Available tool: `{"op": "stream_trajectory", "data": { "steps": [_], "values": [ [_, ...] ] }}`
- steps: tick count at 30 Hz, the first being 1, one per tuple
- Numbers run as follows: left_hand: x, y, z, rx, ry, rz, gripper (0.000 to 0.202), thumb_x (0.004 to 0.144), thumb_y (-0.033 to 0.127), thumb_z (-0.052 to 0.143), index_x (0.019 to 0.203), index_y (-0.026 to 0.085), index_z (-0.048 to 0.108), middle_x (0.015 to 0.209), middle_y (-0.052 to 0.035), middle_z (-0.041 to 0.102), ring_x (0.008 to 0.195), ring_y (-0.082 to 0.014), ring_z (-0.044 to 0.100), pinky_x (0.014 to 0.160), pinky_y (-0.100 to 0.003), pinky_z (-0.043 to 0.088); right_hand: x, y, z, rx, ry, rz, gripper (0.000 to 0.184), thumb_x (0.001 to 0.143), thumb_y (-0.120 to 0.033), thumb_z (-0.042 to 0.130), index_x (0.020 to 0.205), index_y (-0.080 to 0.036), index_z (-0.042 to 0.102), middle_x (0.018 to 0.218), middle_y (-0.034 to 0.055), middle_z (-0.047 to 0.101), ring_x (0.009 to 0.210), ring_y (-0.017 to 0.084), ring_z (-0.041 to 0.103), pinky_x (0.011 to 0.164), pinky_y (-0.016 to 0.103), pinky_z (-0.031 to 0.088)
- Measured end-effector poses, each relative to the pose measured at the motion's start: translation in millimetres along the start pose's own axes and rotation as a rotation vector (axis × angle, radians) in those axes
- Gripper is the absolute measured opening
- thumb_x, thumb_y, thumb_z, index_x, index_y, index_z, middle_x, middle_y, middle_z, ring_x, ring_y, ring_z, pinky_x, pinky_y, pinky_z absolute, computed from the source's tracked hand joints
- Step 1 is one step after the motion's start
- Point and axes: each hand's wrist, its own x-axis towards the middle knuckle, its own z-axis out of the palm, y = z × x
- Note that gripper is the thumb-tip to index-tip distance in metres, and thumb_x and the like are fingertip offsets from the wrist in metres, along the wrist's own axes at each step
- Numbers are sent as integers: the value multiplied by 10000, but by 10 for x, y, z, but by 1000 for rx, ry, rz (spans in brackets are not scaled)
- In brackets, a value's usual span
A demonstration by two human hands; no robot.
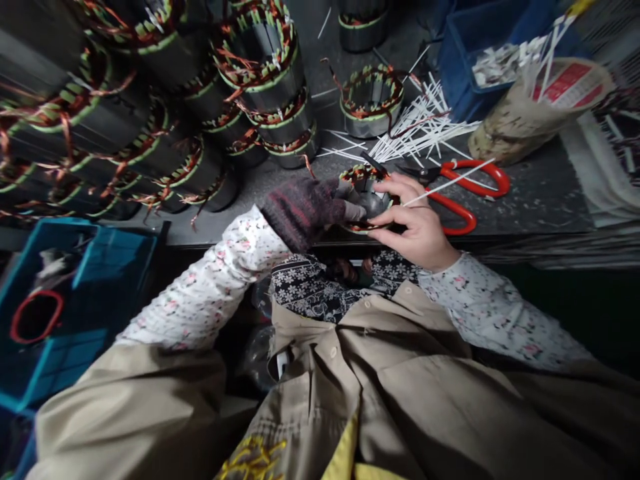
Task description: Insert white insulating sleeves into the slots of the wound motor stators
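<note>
At the table's near edge sits a small wound motor stator [357, 175], a ring with copper windings and green insulation around its top. My left hand [310, 208], in a dark knit glove with bare-looking pale fingertips, grips the stator's left side, fingers reaching into the ring. My right hand [413, 223], ungloved, is at the stator's right side, its thumb and fingers closed at the rim. A thin white strip [453, 180] sticks out from between its fingers to the upper right. The fingers hide part of the rim. Red-handled scissors [504, 181] lie just beyond the right hand.
Loose white strips [410, 133] lie heaped behind the scissors, beside another stator [370, 125]. Stacked stators [273, 97] fill the left. A blue bin [460, 60] and a round container [510, 127] stand at right. A teal crate [117, 260] is at lower left.
</note>
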Motion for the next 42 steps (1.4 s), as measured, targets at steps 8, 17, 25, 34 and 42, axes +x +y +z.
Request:
{"op": "stream_trajectory", "data": {
  "steps": [8,17,25,34,42],
  "values": [
    [-117,-162,184,404,143,584,296,994,273,522,1262,221,635,1307,-71,713,1183,-250,708,1066,-452,575,217,151,-742,-186,524,-67,216,976,-414,553,823,-278,620,961,106,695,971,279,654,914,522,528],
    [-41,67,559,243,372,358,180,938,342,641,1059,215,599,1026,-70,778,956,-201,766,1050,-432,595,814,1079,-1322,-600,399,277,206,832,-270,726,658,-259,617,750,52,611,864,299,617,826,498,470],
    [-76,263,779,270,512,125,194,923,311,670,1050,175,614,1062,-90,770,1057,-219,750,1017,-478,605,805,1136,-1285,-587,404,237,218,870,-402,747,745,-253,649,856,67,665,790,212,598,727,391,451],
    [-68,336,800,224,429,15,132,946,323,651,959,192,662,1107,-69,771,1129,-210,726,1123,-506,524,256,246,-1012,-268,438,97,61,935,-304,649,951,-245,645,859,61,742,733,231,727,645,383,554],
    [-94,321,834,272,435,9,514,928,358,662,1364,154,483,1249,-123,716,1241,-248,668,1162,-482,496,-560,-162,-527,45,40,-320,142,847,-139,556,894,-273,566,988,68,775,930,258,749,762,450,640]
  ]
}}
